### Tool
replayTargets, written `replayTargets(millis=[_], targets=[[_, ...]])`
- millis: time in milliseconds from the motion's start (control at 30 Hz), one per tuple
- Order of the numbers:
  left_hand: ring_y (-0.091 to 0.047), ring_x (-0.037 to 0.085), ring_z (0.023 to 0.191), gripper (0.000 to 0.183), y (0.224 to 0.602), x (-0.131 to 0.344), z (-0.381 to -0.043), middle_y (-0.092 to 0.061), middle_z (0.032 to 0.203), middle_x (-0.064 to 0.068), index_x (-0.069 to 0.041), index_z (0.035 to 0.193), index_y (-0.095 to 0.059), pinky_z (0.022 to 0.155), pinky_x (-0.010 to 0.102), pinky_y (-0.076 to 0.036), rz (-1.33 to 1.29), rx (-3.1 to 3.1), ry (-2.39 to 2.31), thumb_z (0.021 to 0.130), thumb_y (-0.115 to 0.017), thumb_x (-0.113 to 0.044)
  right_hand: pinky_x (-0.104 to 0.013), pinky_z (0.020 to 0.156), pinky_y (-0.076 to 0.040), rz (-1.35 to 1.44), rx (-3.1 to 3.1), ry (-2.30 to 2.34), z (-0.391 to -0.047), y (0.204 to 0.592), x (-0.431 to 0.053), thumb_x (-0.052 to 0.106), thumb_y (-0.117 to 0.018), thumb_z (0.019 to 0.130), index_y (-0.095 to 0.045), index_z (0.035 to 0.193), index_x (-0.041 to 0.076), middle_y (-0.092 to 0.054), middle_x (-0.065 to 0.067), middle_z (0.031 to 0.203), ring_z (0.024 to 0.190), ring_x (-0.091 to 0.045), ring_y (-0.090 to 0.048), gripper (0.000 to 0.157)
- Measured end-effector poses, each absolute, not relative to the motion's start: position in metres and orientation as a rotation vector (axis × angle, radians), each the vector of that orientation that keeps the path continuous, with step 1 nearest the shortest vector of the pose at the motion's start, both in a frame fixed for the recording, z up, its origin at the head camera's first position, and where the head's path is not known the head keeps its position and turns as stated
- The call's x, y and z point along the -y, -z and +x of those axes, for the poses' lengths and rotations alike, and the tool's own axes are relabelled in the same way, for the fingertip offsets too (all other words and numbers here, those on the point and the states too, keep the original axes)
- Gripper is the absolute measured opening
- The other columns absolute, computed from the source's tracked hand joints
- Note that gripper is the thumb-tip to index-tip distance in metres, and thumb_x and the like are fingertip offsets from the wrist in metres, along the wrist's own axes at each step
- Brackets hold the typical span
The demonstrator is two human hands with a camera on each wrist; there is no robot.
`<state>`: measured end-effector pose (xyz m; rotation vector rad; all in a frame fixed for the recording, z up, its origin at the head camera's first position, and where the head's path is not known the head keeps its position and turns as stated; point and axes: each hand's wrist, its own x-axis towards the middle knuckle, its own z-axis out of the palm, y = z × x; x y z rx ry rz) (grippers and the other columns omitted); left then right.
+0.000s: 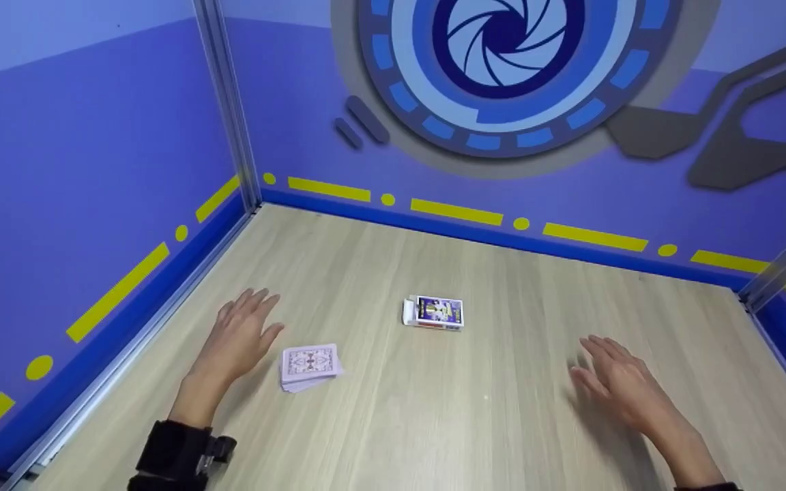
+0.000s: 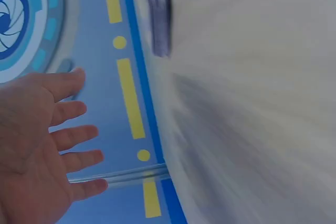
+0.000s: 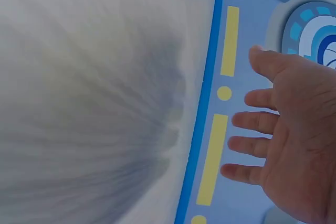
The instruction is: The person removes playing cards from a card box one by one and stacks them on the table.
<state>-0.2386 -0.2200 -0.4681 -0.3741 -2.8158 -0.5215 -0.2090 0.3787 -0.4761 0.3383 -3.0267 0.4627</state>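
The deck of cards [image 1: 309, 363] lies face down on the worktop [image 1: 488, 429], nearer its left edge than its right, with lower cards jutting from under the top ones. The card box [image 1: 440, 310] lies flat, closer to the far edge and roughly midway between the sides, its white flap [image 1: 409, 311] towards the left edge. The left hand [image 1: 241, 334] is beside the deck, between it and the left edge, fingers extended and holding nothing; the right hand [image 1: 625, 383] is over the right part, likewise unfurled and free.

The deck should be light and bendy, its faces probably slick enough to slide apart; thumb and fingers on opposite long sides, low down, would gather the strays. The box looks like thin card, easily crushed: best pinched lightly by its narrow sides, clear of the flap.
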Motion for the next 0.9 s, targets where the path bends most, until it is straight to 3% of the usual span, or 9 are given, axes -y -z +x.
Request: replayTargets(millis=[133,333,600,900], targets=[[-0.051,0.044,0.134,0.043,0.459,0.201,-0.237,-0.06,0.139,0.024,0.002,0.136,-0.062,0.11,0.062,-0.036,-0.424,2.709,0.542,0.099,-0.071,-0.016,-0.069,0.105,-0.036,0.421,2.952,-0.456,-0.213,0.474,-0.37,0.03,-0.068,0.101,-0.058,0.139,-0.006,-0.057,-0.03,0.139,0.131,-0.049,-0.05,0.053],[-0.064,0.037,0.116,0.03,0.448,0.154,-0.236,-0.07,0.122,0.017,-0.002,0.124,-0.071,0.1,0.055,-0.048,-0.596,2.534,0.592,0.095,-0.074,-0.013,-0.063,0.096,-0.048,0.546,2.818,-0.461,-0.22,0.471,-0.354,0.017,-0.078,0.093,-0.065,0.129,-0.005,-0.066,-0.025,0.125,0.119,-0.045,-0.06,0.044],[-0.069,0.028,0.106,0.024,0.441,0.092,-0.237,-0.073,0.113,0.009,-0.007,0.118,-0.074,0.09,0.046,-0.054,-0.774,2.471,0.586,0.096,-0.074,-0.016,-0.057,0.092,-0.053,0.663,2.77,-0.457,-0.237,0.464,-0.316,0.022,-0.083,0.089,-0.067,0.128,-0.001,-0.07,-0.021,0.12,0.113,-0.04,-0.065,0.049],[-0.069,0.024,0.104,0.025,0.44,0.046,-0.245,-0.073,0.114,0.005,-0.009,0.12,-0.074,0.086,0.042,-0.055,-0.746,2.539,0.546,0.097,-0.072,-0.02,-0.056,0.096,-0.052,0.717,2.838,-0.498,-0.263,0.457,-0.271,0.024,-0.084,0.089,-0.067,0.131,0.0,-0.069,-0.02,0.124,0.117,-0.039,-0.064,0.051]])
